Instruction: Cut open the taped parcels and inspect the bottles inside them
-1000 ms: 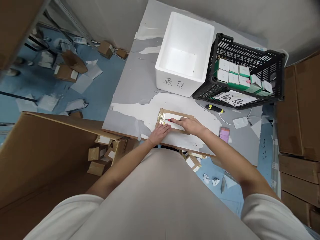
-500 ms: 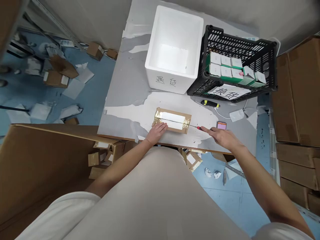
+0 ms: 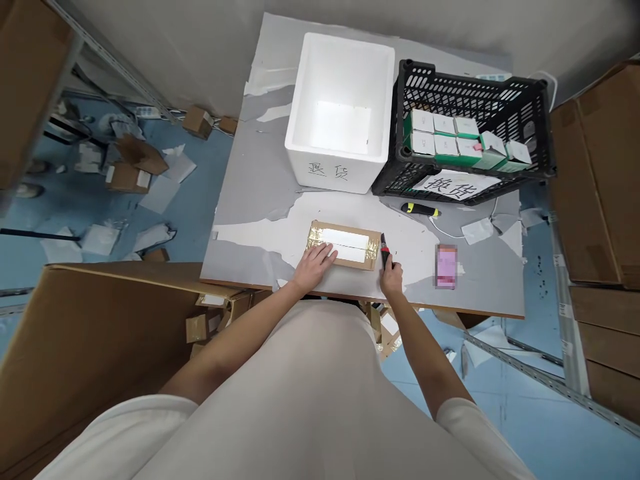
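Note:
A small cardboard box point(image 3: 345, 261) with a white label and tape at both ends lies on the table near its front edge. A dark slit runs lengthwise across the label. My left hand point(image 3: 311, 267) lies over the box's near left part, fingers stretched flat on it. Just off the box's right end, my right hand point(image 3: 391, 277) is closed round a red and black utility knife point(image 3: 385, 252). The blade points away from me, close beside the box; whether it touches the cardboard I cannot tell.
Behind the box stand a white foam box point(image 3: 337, 170) and a black crate point(image 3: 470, 163) holding several green-white cartons. A yellow-black cutter point(image 3: 420, 209) and a phone point(image 3: 446, 267) lie to the right. A large open carton point(image 3: 120, 320) is at the table's front left.
My right hand has moved left and turned, bringing the knife from over the label to the box's right end. My left hand stays on the box. The phone now shows fully.

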A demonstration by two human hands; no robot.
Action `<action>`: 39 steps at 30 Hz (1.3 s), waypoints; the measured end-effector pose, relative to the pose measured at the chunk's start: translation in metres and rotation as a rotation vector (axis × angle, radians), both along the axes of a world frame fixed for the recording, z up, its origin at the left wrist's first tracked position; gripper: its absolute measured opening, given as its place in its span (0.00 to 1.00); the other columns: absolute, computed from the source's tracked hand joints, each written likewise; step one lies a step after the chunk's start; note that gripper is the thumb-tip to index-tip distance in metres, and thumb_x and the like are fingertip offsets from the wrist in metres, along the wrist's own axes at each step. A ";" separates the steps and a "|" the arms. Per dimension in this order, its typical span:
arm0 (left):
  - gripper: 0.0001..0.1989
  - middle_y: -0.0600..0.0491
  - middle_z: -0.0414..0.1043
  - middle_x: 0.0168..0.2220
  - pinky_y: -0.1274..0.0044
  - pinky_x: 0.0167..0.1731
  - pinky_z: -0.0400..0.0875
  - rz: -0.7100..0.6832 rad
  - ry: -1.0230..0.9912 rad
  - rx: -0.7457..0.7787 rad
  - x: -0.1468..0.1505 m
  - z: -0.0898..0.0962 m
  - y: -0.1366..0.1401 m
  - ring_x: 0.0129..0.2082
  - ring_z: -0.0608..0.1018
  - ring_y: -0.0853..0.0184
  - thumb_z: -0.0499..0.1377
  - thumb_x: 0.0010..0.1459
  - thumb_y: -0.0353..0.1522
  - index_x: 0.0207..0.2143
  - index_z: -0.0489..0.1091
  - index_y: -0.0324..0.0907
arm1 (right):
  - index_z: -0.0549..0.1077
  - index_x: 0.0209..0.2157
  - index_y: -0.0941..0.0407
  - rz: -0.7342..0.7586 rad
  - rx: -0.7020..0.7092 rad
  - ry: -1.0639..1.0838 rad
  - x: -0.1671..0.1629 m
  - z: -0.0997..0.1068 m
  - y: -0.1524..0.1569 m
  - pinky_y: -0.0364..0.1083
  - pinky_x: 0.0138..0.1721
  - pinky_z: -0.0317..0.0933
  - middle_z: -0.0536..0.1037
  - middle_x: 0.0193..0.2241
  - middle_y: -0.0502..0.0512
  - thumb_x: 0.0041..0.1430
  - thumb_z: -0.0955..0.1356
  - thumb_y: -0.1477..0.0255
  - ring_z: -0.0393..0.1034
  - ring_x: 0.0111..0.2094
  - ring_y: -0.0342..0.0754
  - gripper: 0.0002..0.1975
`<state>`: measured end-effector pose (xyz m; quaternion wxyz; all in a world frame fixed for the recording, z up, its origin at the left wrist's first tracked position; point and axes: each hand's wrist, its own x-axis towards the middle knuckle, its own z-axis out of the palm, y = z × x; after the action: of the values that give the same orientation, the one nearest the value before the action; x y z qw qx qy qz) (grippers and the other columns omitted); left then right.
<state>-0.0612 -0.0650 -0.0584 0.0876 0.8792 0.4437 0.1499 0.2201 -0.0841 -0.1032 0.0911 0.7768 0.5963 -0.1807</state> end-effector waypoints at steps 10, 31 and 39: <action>0.27 0.42 0.65 0.58 0.59 0.53 0.62 0.011 -0.061 -0.024 -0.001 -0.013 -0.006 0.58 0.66 0.55 0.48 0.57 0.22 0.59 0.61 0.42 | 0.46 0.65 0.61 0.145 0.366 0.115 -0.003 0.055 0.032 0.59 0.51 0.55 0.58 0.56 0.72 0.64 0.54 0.65 0.54 0.56 0.61 0.30; 0.22 0.44 0.68 0.55 0.62 0.51 0.64 0.045 -0.062 0.031 0.000 -0.025 -0.007 0.55 0.68 0.58 0.47 0.60 0.23 0.56 0.64 0.41 | 0.60 0.57 0.63 0.953 -0.029 0.002 -0.050 0.113 0.124 0.48 0.43 0.60 0.72 0.50 0.69 0.62 0.55 0.78 0.69 0.46 0.55 0.21; 0.25 0.43 0.66 0.57 0.61 0.54 0.60 0.042 -0.068 -0.011 0.003 -0.024 -0.015 0.58 0.65 0.57 0.49 0.58 0.22 0.58 0.62 0.43 | 0.72 0.44 0.56 0.675 -0.062 0.165 -0.049 0.126 0.184 0.45 0.39 0.58 0.78 0.40 0.60 0.66 0.57 0.62 0.70 0.40 0.51 0.18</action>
<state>-0.0582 -0.0798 -0.0820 0.1041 0.8637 0.4595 0.1790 0.1710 0.0999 0.0226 0.1207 0.5154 0.8192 -0.2207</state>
